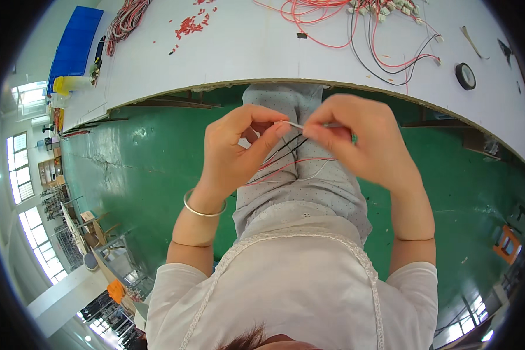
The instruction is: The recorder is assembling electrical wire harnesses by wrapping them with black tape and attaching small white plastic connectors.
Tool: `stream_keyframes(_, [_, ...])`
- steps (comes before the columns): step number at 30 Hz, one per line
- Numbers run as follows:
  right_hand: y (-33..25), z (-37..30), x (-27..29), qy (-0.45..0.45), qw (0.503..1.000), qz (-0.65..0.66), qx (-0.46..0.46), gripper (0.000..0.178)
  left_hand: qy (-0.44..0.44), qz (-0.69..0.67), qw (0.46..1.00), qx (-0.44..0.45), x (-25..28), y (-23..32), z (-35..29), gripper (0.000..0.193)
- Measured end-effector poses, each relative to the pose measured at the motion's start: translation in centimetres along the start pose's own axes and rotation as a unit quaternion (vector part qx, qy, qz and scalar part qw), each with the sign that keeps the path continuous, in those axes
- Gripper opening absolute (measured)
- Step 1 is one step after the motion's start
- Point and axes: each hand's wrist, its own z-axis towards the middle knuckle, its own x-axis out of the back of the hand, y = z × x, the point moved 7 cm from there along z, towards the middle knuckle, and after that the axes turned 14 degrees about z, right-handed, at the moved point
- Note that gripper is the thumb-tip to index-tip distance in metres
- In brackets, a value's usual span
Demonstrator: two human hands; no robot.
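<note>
Above my lap, my left hand (239, 143) and my right hand (353, 137) pinch a thin white wire (296, 125) between thumbs and forefingers. A short stretch of it spans the small gap between my fingertips. Below it, red, black and white wires (286, 166) hang loosely across my trousers, passing behind or through my hands. Whether their ends are joined to the pinched wire is hidden by my fingers.
Ahead is a white worktable (239, 52) with a curved-looking front edge. On it lie red wires with white connectors (385, 7), small red pieces (189, 26), a bundle of wires (125, 23), a black tape roll (465, 76) and a blue bin (76, 44). An orange stool (507, 245) stands at right.
</note>
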Motion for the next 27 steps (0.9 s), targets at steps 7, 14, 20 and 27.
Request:
stream_keyframes(7, [1.7, -1.0, 3.6, 0.015, 1.000, 0.007, 0.016, 0.009, -0.069, -0.026, 0.997, -0.022, -3.0, 1.1, 0.8, 0.022])
stream_keyframes(14, [3.0, -0.6, 7.0, 0.020, 1.000, 0.015, -0.006, 0.009, -0.121, -0.064, 0.990, -0.016, -5.0, 3.4, 4.2, 0.040])
stream_keyframes(20, [3.0, -1.3, 9.0, 0.006, 0.997, 0.014, -0.072, 0.009, -0.139, 0.004, 0.990, -0.035, -6.8, 4.6, 6.0, 0.012])
stream_keyframes(27, [5.3, -5.5, 13.4, 0.137, 0.990, -0.039, -0.008, 0.010, -0.147, -0.040, 0.985, 0.080, -8.3, -0.3, 2.6, 0.014])
